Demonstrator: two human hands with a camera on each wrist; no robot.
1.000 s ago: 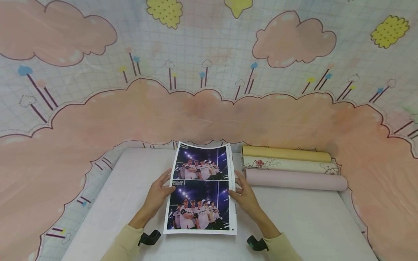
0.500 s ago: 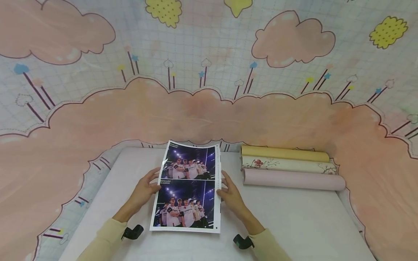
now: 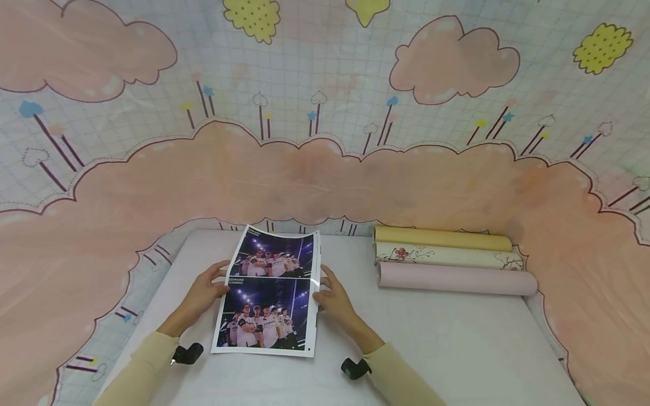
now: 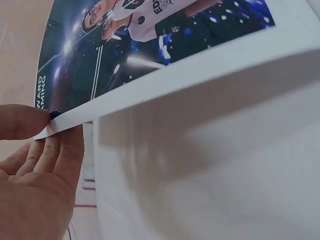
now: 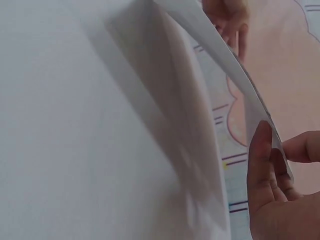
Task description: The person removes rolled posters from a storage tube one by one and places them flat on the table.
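Note:
Between both hands is a printed photo sheet (image 3: 266, 304), white-bordered, with the same dark group picture twice, one above the other. My left hand (image 3: 203, 293) pinches its left edge, thumb on the printed face and fingers behind, as the left wrist view shows on the sheet's corner area (image 4: 165, 60). My right hand (image 3: 335, 299) pinches the right edge the same way; in the right wrist view the plain back of the sheet (image 5: 225, 60) faces the camera. The sheet is held up off the white table (image 3: 431, 338), slightly bowed, casting a shadow on it.
Three rolls lie side by side at the table's back right: a yellow roll (image 3: 442, 238), a cream roll with a blossom print (image 3: 452, 256) and a pale pink roll (image 3: 457, 279). Behind and around the table hangs a patterned cloth (image 3: 315, 180) with clouds.
Both hands have carried the photo sheet leftward across the table, away from the rolls, keeping their grip on its two edges. The rolls have stayed in place.

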